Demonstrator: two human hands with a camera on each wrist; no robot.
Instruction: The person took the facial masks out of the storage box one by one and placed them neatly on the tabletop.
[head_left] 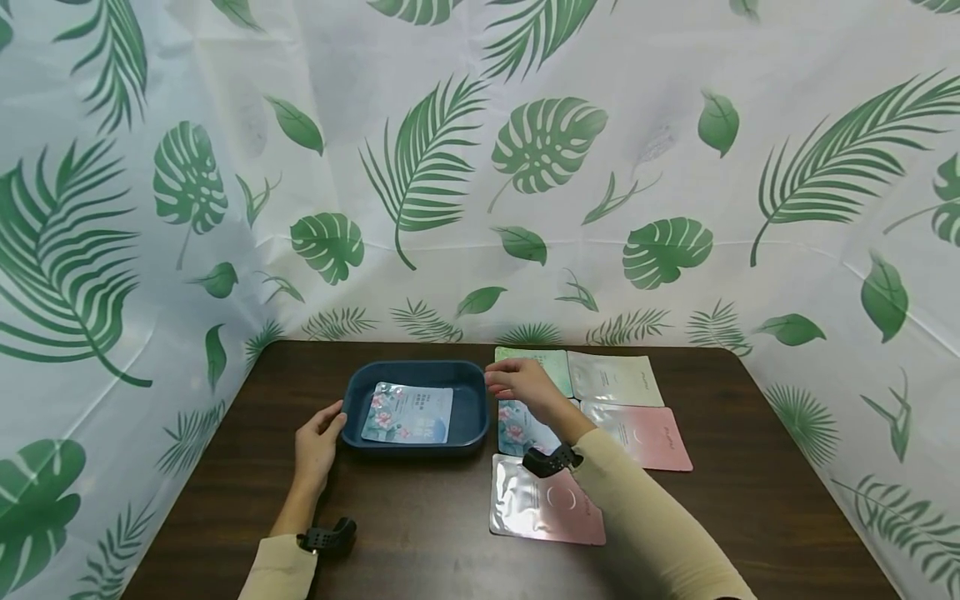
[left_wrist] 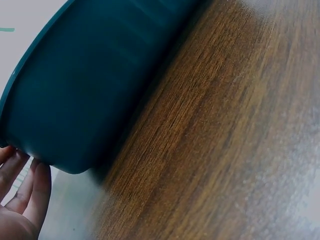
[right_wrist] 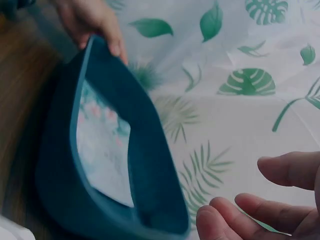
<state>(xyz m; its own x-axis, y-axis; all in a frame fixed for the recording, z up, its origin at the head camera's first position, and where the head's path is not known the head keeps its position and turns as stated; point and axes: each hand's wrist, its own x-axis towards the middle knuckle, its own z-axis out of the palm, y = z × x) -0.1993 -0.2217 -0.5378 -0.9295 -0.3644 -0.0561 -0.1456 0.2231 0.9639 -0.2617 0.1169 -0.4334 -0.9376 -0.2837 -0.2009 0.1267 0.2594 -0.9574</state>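
Observation:
A dark blue rectangular tray (head_left: pixel 468 408) lies on the table. Inside it is a white face mask packet (head_left: pixel 408 412) with pink flowers. At the tray's left end, my left hand (head_left: pixel 316 442) touches the outer wall with extended fingers (left_wrist: pixel 39 192). Beside the right rim is my right hand (head_left: pixel 527 390), its thumb and fingers apart and holding nothing in the right wrist view. Partly hidden under the right forearm is another flowered packet (head_left: pixel 523 429).
Right of the tray lie a green packet (head_left: pixel 551 367), a pale cream packet (head_left: pixel 615 379), a pink packet (head_left: pixel 648 437) and a silver-and-pink packet (head_left: pixel 543 504). A leaf-patterned sheet (head_left: pixel 465 183) hangs behind the brown wooden table (head_left: pixel 420 533).

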